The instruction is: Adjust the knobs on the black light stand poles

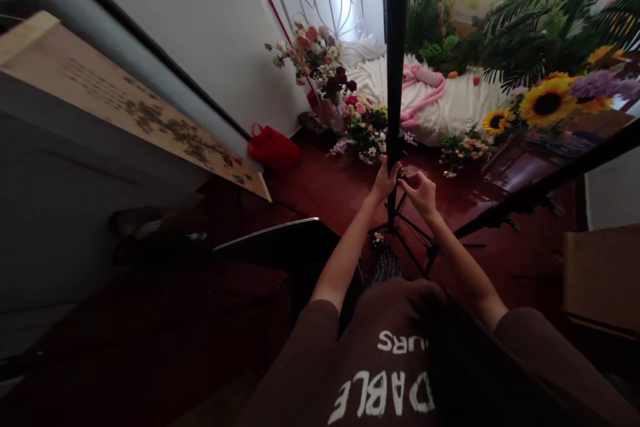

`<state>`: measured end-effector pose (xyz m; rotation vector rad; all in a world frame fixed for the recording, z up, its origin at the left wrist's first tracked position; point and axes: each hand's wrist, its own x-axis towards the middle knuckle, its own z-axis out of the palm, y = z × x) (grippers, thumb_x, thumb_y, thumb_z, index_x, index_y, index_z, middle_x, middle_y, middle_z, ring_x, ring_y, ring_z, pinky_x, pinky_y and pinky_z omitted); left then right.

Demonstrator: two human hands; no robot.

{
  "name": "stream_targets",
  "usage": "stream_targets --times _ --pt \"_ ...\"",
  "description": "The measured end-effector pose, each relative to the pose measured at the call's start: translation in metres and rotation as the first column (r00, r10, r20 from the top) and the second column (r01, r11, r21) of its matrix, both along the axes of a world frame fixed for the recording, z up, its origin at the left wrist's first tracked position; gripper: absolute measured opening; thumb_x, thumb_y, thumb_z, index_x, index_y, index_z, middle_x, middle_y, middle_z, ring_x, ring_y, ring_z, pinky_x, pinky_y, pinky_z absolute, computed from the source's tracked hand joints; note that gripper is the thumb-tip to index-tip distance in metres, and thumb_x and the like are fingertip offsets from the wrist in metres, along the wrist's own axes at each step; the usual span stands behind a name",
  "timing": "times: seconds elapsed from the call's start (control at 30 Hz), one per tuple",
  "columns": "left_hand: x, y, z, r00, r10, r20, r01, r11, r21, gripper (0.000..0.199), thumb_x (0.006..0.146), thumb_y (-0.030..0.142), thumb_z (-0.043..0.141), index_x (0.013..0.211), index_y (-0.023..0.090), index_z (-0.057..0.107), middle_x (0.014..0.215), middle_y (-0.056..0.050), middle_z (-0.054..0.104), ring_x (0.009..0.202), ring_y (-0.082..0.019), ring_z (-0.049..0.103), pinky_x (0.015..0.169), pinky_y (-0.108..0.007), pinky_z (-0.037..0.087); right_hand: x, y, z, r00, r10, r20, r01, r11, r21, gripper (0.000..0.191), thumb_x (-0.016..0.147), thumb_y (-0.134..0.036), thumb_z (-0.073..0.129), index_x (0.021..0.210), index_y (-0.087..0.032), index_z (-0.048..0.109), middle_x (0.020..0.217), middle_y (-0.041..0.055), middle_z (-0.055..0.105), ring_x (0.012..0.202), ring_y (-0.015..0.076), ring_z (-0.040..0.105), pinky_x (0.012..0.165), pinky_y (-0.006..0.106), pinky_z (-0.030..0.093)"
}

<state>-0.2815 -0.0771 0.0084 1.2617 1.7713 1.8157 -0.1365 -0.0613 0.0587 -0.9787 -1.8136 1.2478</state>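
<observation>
A black light stand (395, 67) rises upright in front of me, its tripod legs spread on the dark red floor. Around its pole, at about waist height, my left hand (384, 181) is closed. My right hand (419, 191) pinches a small dark knob (401, 175) on the right side of the pole. The fingers partly cover the knob, so its shape is hard to make out.
A second black pole (545, 180) slants in from the right. Flower bouquets (363, 123), sunflowers (547, 101) and a white-draped bed (467, 107) lie ahead. A red bag (274, 147) sits by the wall, a dark panel (280, 240) stands left, and a cardboard box (603, 277) right.
</observation>
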Motion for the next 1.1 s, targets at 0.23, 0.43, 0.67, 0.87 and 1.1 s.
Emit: stream_targets --times 0.23,0.43,0.67,0.87,1.1 --pt "-0.004 -0.004 0.005 0.986 0.080 -0.145 -0.079 0.997 0.010 0.053 0.089 0.067 0.048 0.108 0.019 0.060 0.103 -0.013 0.067 0.103 -0.024 0.066 0.101 -0.041 0.047 0.004 -0.011 -0.011 0.991 -0.034 0.127 -0.033 0.871 0.490 0.016 0.094 -0.029 0.056 0.087 -0.027 0.071 0.118 0.0050 0.073 0.110 0.0226 0.067 0.095 0.037 0.054" --pt "-0.008 0.001 0.033 0.950 0.166 -0.264 -0.146 0.985 0.095 0.046 0.089 0.064 0.050 0.104 0.021 0.060 0.095 -0.009 0.066 0.102 -0.024 0.065 0.104 -0.041 0.045 0.002 -0.009 -0.023 0.993 -0.043 0.112 -0.022 0.854 0.521 0.020 0.095 -0.030 0.053 0.088 -0.027 0.072 0.127 0.0036 0.069 0.115 0.0201 0.066 0.099 0.036 0.053" --pt "-0.003 0.021 0.088 0.959 0.200 -0.199 -0.168 0.972 0.167 0.043 0.097 0.059 0.038 0.114 0.022 0.054 0.067 0.002 0.058 0.058 -0.011 0.058 0.061 -0.025 0.045 0.004 -0.009 -0.019 0.986 -0.051 0.156 -0.047 0.825 0.563 0.019 0.095 -0.027 0.053 0.094 -0.025 0.071 0.128 0.0056 0.068 0.115 0.0202 0.066 0.096 0.034 0.054" --pt "-0.009 0.032 0.138 0.973 0.151 -0.176 -0.089 0.945 0.316 0.045 0.095 0.064 0.035 0.111 0.024 0.050 0.066 0.004 0.053 0.052 -0.008 0.054 0.056 -0.023 0.043 0.002 -0.013 -0.011 0.992 -0.023 0.121 -0.011 0.962 0.272 0.028 0.090 -0.042 0.062 0.110 -0.023 0.062 0.098 0.0054 0.075 0.084 0.0203 0.072 0.076 0.032 0.056" --pt "-0.011 0.026 0.130 0.979 0.065 -0.194 -0.006 0.957 0.292 0.041 0.096 0.063 0.036 0.102 0.025 0.049 0.063 0.005 0.053 0.050 -0.008 0.054 0.052 -0.023 0.043 -0.025 -0.016 -0.013 0.938 -0.116 -0.326 -0.080 0.843 -0.532 0.034 0.089 -0.050 0.057 0.106 -0.022 0.050 0.056 -0.0094 0.055 0.043 0.0082 0.052 0.042 0.017 0.039"
